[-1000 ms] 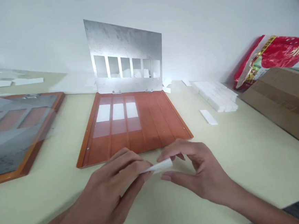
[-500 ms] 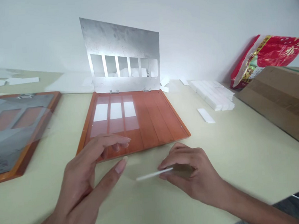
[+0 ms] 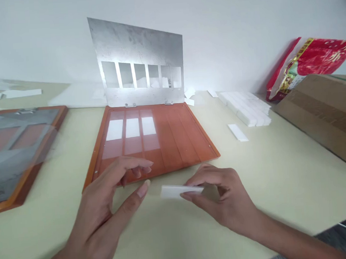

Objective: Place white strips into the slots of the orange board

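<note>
Between the thumb and fingers of my right hand (image 3: 222, 193) is a small white strip (image 3: 172, 191), held above the table with one end pointing left. My left hand (image 3: 116, 209) is empty, thumb and fingers apart, just left of the strip and over the near edge of an orange tray (image 3: 176, 133). The tray has lengthwise grooves; three white rectangles, partly under a clear film, lie at its far left. Hinged to its back edge, a metal plate (image 3: 138, 38) with a row of rectangular windows stands upright.
Stacked white strips (image 3: 244, 108) lie right of the tray, with a single white piece (image 3: 238, 132) nearer. A cardboard box (image 3: 324, 113) and a red bag (image 3: 320, 62) occupy the right. On the left is a second orange-framed tray (image 3: 30, 184), its metal plate lowered under clear film.
My right hand has turned the white strip, so its flat face shows more instead of its thin edge. My left hand remains open, shifted very slightly right.
</note>
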Demonstrator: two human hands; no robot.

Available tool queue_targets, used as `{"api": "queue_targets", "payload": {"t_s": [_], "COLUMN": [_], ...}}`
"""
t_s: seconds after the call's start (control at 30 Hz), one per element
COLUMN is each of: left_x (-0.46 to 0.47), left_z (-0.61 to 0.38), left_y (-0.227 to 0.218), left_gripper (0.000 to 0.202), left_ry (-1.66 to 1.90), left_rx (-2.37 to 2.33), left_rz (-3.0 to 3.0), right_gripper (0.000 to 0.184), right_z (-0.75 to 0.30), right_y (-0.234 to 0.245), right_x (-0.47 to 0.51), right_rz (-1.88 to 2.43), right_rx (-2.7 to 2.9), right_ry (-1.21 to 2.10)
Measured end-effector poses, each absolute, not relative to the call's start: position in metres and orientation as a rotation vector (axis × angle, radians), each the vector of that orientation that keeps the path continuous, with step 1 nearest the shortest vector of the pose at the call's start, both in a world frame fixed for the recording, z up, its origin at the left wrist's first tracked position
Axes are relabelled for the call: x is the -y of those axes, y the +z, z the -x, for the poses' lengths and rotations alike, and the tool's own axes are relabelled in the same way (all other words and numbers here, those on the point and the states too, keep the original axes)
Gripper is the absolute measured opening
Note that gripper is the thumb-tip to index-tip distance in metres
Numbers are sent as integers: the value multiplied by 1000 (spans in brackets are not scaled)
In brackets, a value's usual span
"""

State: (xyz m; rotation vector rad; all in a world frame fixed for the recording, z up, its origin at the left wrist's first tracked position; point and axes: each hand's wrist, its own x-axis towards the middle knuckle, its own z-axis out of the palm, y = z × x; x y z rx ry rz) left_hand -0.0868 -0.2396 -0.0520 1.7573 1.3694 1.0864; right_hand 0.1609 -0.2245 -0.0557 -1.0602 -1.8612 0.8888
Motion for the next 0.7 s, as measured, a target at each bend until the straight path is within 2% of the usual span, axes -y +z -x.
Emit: {"api": "queue_targets", "payload": {"t_s": [0.23, 0.33, 0.47, 0.7], "left_x": [238, 237, 237, 243], "left_z": [82, 83, 83, 69], "left_y": [-48, -47, -48, -36], "left_gripper": [21, 20, 19, 24], "left_ry": [1021, 962, 938, 879], "left_rx": [-1346, -1351, -1350, -1411], "left_rz": [-1830, -1839, -1833, -1678], "right_gripper": [11, 17, 15, 16], "right_z": [-166, -169, -176, -177], "right_y": [-51, -46, -41, -44], "right_x": [222, 217, 213, 215], "right_rz": [1122, 1175, 1125, 1122], "right_rx": [1618, 1469, 1278, 1203], "right_ry": [1107, 1307, 1566, 1668]}}
